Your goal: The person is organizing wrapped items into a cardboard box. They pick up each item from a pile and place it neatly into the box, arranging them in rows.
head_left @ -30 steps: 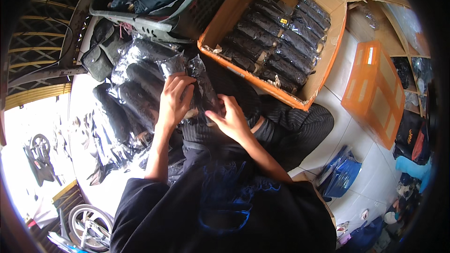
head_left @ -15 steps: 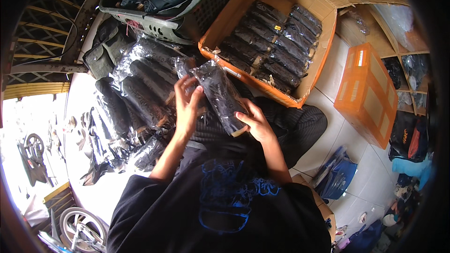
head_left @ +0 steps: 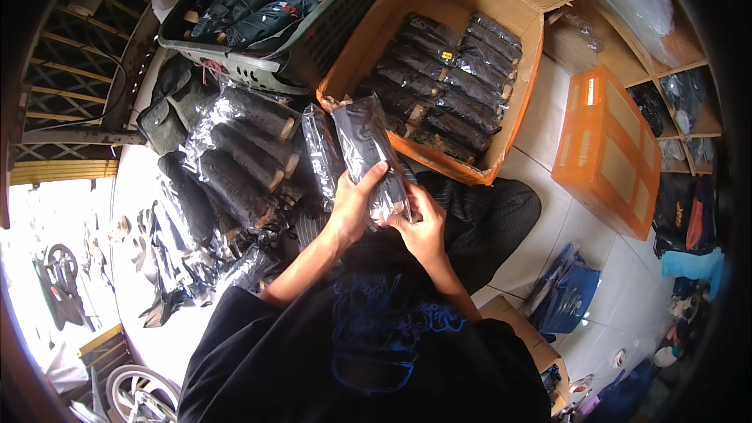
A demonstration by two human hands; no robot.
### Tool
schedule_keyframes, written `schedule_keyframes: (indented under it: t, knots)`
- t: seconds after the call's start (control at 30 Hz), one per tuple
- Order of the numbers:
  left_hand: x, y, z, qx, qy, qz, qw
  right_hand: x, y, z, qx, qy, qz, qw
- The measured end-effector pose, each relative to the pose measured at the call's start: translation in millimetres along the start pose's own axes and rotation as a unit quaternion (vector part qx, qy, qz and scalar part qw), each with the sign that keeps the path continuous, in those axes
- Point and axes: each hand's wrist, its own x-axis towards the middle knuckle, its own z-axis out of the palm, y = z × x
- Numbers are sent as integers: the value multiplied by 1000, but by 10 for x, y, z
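A black folded umbrella [head_left: 364,137] in a clear plastic sleeve is held before my chest, tilted with its far end toward the open box. Around its left side my left hand [head_left: 352,202] is closed, thumb lying on top. My right hand [head_left: 424,227] grips its near end, where the light-coloured handle shows through the plastic. Just left of it is a second sleeved umbrella [head_left: 319,158], partly behind my left hand; whether that hand touches it I cannot tell. More wrapped umbrellas [head_left: 235,180] lie piled on my left.
An open cardboard box [head_left: 513,137] with rows of wrapped umbrellas stands ahead. Left of it is a grey plastic basket [head_left: 266,70] of unwrapped umbrellas. A taped orange carton [head_left: 607,149] stands right, near shelves [head_left: 666,70]. Blue packets [head_left: 568,298] lie on the tiled floor.
My left hand has moved right and closed on the umbrella, its fingers raised before. The right hand has shifted to the near end. The umbrella has turned more upright in view.
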Motion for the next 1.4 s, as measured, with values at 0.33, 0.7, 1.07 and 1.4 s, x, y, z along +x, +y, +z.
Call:
schedule_keyframes:
  t: [0.33,0.7,1.07,1.4]
  knots:
    - [224,-5,239,-50,-39,-25,998,335,-264,-374,178,-70,106,976]
    - [906,211,840,-114,-113,-23,987,1311,-436,-657,-257,23,60,964]
    - [1830,66,623,-4,-179,-138,974,2290,-258,-928,-418,-159,180,876]
    - [1688,-286,717,65,-107,-23,992,2679,51,-1253,-218,-263,355,870]
